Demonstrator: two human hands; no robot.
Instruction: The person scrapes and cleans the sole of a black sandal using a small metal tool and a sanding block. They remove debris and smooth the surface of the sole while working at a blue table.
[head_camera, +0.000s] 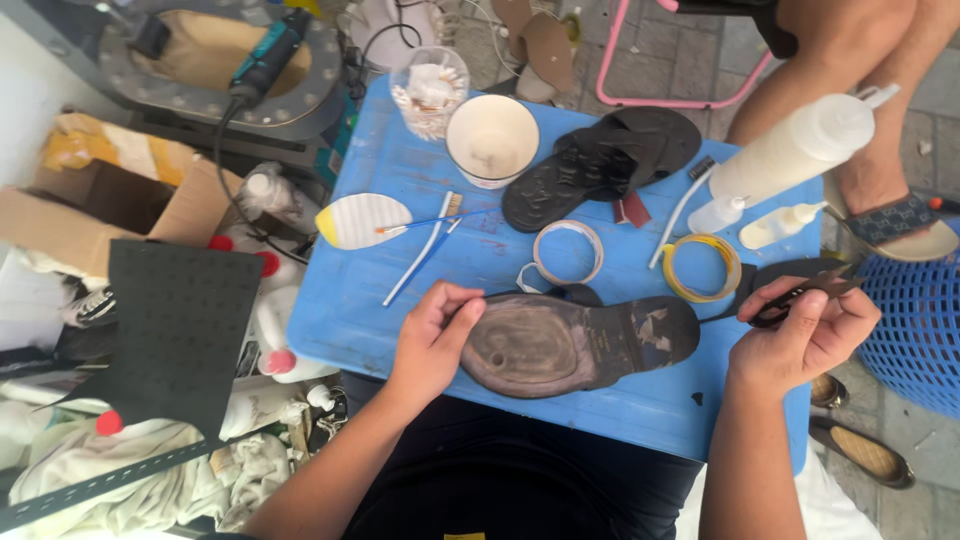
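Two hands: left hand (432, 335) pinches shoe sole (580, 343); right hand (800, 330) grips scissors (800, 293).

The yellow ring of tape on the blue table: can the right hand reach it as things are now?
Probably yes. The yellow ring of tape lies just beside the right hand, nothing between, though this hand already holds a dark tool.

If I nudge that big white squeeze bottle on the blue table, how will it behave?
The white squeeze bottle lies on its side near the blue table edge, so it would probably roll. It looks like soft plastic, likely yielding when gripped. Its smooth surface may be slippery.
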